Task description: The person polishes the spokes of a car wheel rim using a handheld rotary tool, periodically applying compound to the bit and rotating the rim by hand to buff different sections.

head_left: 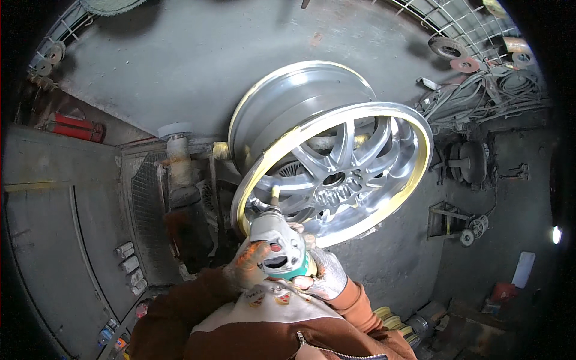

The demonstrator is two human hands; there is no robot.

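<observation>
Your left hand (pixel 246 267) and right hand (pixel 329 275) are curling snugly around a power tool (pixel 276 237). Its tip is pointing at the big shiny wheel (pixel 344 147) ahead, and grey cables (pixel 474 99) are lying off to the right.

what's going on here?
A person holds a power tool in both hands, the left hand and the right hand gripping either side of its body. Its pale yellow tip points up at a spoke of a tilted, shiny metal wheel; whether it touches is hard to tell. Yellow smears run along the wheel's rim.
</observation>
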